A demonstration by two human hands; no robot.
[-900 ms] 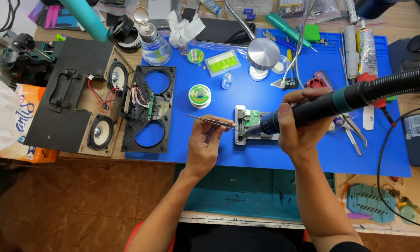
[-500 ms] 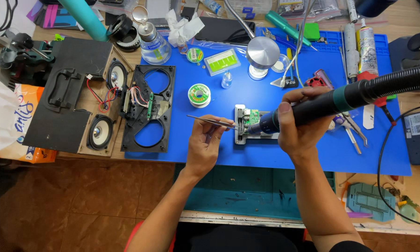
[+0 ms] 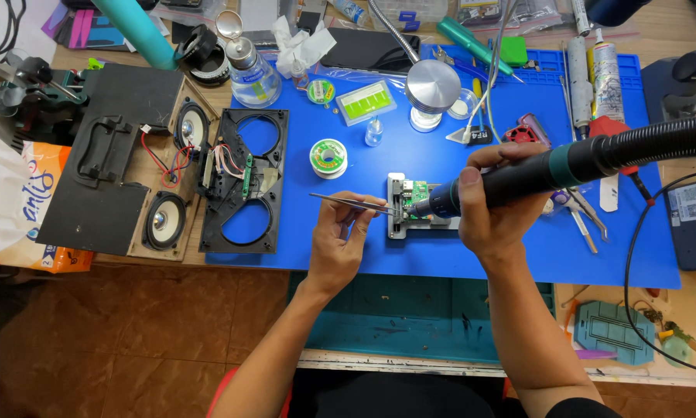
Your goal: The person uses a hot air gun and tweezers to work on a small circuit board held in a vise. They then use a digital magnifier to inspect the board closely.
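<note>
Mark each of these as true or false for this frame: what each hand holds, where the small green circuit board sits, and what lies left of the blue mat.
1. The left hand holds thin metal tweezers. True.
2. The right hand holds a screwdriver. False: it grips a thick black hot-air handpiece with a corrugated hose.
3. The small green circuit board sits in a metal holder on the blue mat. True.
4. The solder spool lies in the left hand. False: it rests on the mat, apart from both hands.
5. A black speaker front panel with two round openings lies at the mat's left edge. True.
</note>
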